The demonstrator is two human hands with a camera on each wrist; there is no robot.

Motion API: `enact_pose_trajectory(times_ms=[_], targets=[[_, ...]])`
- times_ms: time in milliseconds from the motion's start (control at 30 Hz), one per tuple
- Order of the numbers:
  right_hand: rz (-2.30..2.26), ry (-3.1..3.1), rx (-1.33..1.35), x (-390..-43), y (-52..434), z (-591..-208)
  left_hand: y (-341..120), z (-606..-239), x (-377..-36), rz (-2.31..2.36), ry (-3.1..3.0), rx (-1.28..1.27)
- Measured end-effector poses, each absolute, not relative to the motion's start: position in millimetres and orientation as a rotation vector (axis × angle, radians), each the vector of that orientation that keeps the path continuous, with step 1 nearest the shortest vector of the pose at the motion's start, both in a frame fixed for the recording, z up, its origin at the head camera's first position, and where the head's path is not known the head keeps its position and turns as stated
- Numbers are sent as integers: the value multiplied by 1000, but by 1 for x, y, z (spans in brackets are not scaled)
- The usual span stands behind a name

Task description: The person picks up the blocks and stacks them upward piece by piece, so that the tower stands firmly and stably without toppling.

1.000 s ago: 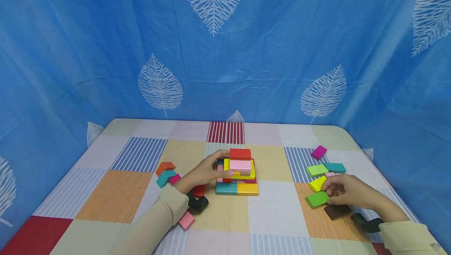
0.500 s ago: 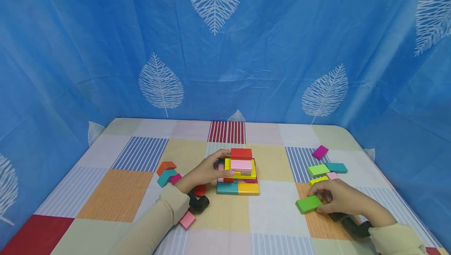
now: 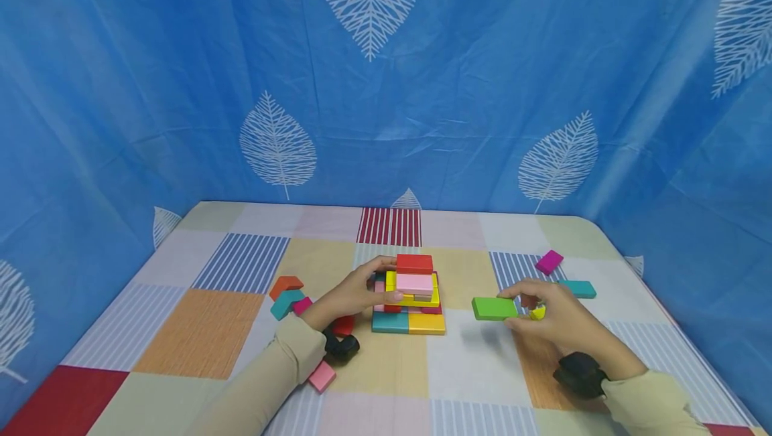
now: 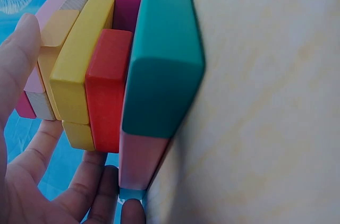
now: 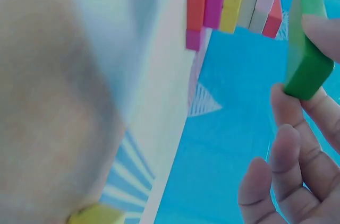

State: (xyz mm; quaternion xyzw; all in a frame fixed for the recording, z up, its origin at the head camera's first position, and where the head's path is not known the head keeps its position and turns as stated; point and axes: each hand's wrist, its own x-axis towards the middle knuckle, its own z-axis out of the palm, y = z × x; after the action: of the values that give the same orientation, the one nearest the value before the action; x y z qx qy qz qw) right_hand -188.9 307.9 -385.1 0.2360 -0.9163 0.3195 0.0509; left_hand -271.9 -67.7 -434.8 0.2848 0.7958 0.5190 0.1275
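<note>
A tower of flat coloured blocks [image 3: 413, 284] stands mid-table, teal and yellow-orange at its base, yellow and pink higher up, a red block [image 3: 414, 263] on top. My left hand [image 3: 350, 294] holds the tower from its left side, thumb at the front and fingers round the back. The left wrist view shows the thumb [image 4: 24, 54] beside the upper layers. Above the table to the right of the tower, my right hand [image 3: 557, 312] pinches a green block [image 3: 493, 309] between thumb and fingers. In the right wrist view the green block [image 5: 309, 70] appears end-on.
Left of the tower lie loose blocks: orange [image 3: 286, 284], teal [image 3: 286, 303], magenta [image 3: 301, 306], red [image 3: 344, 325] and pink [image 3: 322, 376]. On the right are a magenta block [image 3: 549, 262], a teal block [image 3: 580, 288] and a yellow block [image 3: 537, 313] partly behind my right hand. Blue curtains surround the table.
My right hand has taken hold of the green block, lifted it off the table and carried it left toward the tower. My left hand has stayed at the tower.
</note>
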Motion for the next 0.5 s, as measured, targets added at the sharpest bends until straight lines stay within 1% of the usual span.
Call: enact_pose_trajectory(times_ms=[200,500], targets=[[1030,-2732,747,-198,291,-386,-68,-437,-274,1501,2334,821],[1135,-2733,697,-208,272,-388,-68,-438,-274,1513,2318,838]])
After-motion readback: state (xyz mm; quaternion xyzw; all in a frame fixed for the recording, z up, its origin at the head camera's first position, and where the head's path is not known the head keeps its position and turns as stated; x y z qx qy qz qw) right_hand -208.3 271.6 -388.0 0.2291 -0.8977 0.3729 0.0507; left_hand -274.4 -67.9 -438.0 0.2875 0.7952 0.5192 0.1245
